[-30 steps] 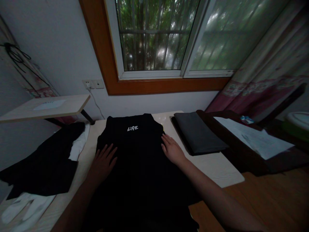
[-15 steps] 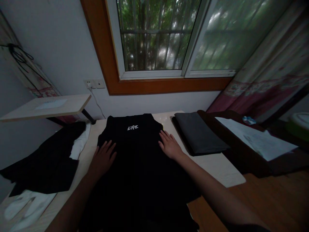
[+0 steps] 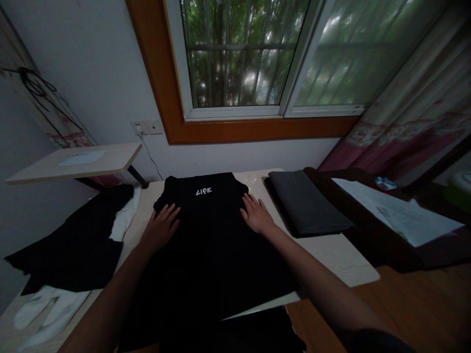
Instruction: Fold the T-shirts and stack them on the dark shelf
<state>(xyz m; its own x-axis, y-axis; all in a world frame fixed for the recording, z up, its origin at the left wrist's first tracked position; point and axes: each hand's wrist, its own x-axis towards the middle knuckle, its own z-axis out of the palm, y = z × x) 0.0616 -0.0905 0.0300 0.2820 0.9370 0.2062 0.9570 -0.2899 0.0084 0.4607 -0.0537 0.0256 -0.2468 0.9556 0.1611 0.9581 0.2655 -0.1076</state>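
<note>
A black garment (image 3: 213, 235) with a white printed mark near its far end lies spread over the pale table (image 3: 331, 255). On its left edge rests my left hand (image 3: 162, 228), palm down with the fingers stretched out. My right hand (image 3: 257, 214) lies flat on the right edge of the cloth, fingers spread, close to the far right corner. Neither hand grips the fabric. The lower part of the garment hangs toward me past the table's near edge, too dark to make out folds.
A folded dark grey cloth (image 3: 309, 203) lies right of the garment. At left, another black garment (image 3: 77, 240) and white cloth (image 3: 55, 311) sit below a small raised shelf (image 3: 73, 162). A paper sheet (image 3: 397, 211) rests on dark brown furniture at right. The window (image 3: 243, 54) is behind.
Both hands have slid slightly away from me along the cloth. The near right part of the garment has shifted, so a strip of the table's front edge now shows.
</note>
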